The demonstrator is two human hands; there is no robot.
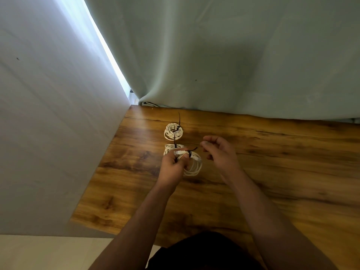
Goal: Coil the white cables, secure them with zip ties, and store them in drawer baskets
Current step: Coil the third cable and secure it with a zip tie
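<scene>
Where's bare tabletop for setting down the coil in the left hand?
Widest: the bare table right of the right hand, up to the curtain. Also the near stretch around both forearms. Narrower: the strip between coils and the table's left edge. Crowded: past the left hand, where the middle coil lies right behind the held coil, far coil beyond.

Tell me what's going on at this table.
A person is bundling white cables at a wooden table. The left hand grips a coil with a black zip tie looped round it. The right hand hovers just beside the tie's loose tail, fingers curled; whether it pinches anything is unclear. Two more tied coils lie behind.
</scene>
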